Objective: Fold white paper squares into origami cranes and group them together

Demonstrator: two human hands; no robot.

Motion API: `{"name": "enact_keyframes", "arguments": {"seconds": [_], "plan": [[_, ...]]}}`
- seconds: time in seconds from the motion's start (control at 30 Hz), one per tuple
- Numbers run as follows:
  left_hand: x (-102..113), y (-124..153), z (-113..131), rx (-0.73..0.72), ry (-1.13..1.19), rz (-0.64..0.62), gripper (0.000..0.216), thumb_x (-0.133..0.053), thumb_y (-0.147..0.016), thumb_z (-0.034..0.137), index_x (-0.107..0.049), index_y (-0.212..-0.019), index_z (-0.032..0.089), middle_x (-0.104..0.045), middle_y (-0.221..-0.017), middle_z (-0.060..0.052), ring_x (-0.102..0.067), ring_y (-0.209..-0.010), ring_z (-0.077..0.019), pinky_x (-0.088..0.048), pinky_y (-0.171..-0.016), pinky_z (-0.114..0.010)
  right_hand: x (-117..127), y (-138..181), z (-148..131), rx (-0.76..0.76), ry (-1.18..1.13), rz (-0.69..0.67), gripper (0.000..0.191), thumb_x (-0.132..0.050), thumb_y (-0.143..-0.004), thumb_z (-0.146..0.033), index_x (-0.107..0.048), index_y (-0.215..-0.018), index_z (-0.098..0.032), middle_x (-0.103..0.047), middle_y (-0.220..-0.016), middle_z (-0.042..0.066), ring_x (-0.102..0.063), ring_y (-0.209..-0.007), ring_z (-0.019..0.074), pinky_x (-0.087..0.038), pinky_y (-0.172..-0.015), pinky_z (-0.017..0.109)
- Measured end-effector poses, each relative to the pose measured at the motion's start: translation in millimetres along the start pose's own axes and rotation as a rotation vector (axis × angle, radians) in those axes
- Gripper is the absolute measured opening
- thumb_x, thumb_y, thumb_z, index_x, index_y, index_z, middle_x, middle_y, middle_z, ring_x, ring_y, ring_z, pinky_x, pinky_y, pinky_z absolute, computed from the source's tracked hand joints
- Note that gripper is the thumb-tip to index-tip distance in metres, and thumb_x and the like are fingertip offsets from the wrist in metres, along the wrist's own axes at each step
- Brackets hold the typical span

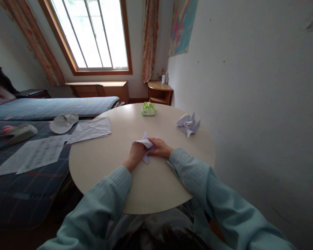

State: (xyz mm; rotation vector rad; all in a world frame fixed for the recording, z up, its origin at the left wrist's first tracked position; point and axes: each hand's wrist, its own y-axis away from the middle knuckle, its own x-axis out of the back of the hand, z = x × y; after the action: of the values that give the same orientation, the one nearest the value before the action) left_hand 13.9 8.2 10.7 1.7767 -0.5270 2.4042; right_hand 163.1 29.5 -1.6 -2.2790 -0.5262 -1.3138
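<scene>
A small piece of folded white paper (146,159) lies at the middle of the round table, its pointed ends showing above and below my hands. My left hand (137,152) is closed at its left side, the fingers partly hidden under a raised paper flap (144,142). From the right, my right hand (160,147) grips the same paper, thumb low and fingers over the flap. Farther right on the table sit folded white paper shapes (188,124) with pointed wings, clustered together.
The round cream table (99,166) carries a green tissue pack (148,109) at its far side. Creased paper sheets (91,129) overlap its left edge. On the bed (41,194) beside it lie printed sheets (39,154) and a pale cap (64,123). A wall (250,121) stands close on the right.
</scene>
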Motion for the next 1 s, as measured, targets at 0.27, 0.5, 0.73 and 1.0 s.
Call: {"name": "enact_keyframes", "arguments": {"seconds": [0.27,0.5,0.73,1.0], "plan": [[3.0,-0.3,1.2,0.021,0.006,-0.027,0.025,-0.045,-0.077,0.022,-0.067,-0.084,0.012,-0.067,-0.09,-0.013,-0.061,-0.081,-0.0209,-0.042,-0.07,-0.025,-1.6,-1.5,2.7,0.018,0.013,-0.006,0.081,-0.067,-0.055,-0.048,-0.037,-0.125,-0.018,-0.044,-0.126,0.012,-0.039,-0.117,0.0261,-0.027,-0.097,0.041],[7.4,2.3,3.3,0.023,0.029,-0.026,0.027,-0.043,-0.078,0.023,-0.067,-0.085,0.012,-0.066,-0.091,-0.013,-0.061,-0.082,-0.0208,-0.043,-0.07,-0.025,-1.6,-1.4,3.4,0.018,0.012,-0.008,0.081,-0.067,-0.056,-0.047,-0.037,-0.125,-0.016,-0.044,-0.126,0.012,-0.04,-0.117,0.0255,-0.026,-0.098,0.04],[5.7,2.7,3.7,0.045,0.008,-0.036,0.027,-0.044,-0.077,0.024,-0.067,-0.087,0.013,-0.066,-0.092,-0.012,-0.061,-0.083,-0.0207,-0.043,-0.072,-0.026,0.1,0.9,1.5,0.017,-0.001,-0.028,0.085,-0.068,-0.053,-0.048,-0.036,-0.126,-0.017,-0.043,-0.127,0.012,-0.037,-0.119,0.027,-0.025,-0.099,0.041],[4.3,3.6,1.8,0.01,0.037,-0.003,0.027,-0.044,-0.078,0.024,-0.066,-0.09,0.014,-0.067,-0.092,-0.01,-0.061,-0.083,-0.0198,-0.043,-0.072,-0.025,3.9,6.0,-4.1,0.034,0.008,-0.092,0.098,-0.069,-0.047,-0.053,-0.029,-0.13,-0.018,-0.035,-0.133,0.012,-0.028,-0.124,0.0304,-0.019,-0.101,0.048]]}}
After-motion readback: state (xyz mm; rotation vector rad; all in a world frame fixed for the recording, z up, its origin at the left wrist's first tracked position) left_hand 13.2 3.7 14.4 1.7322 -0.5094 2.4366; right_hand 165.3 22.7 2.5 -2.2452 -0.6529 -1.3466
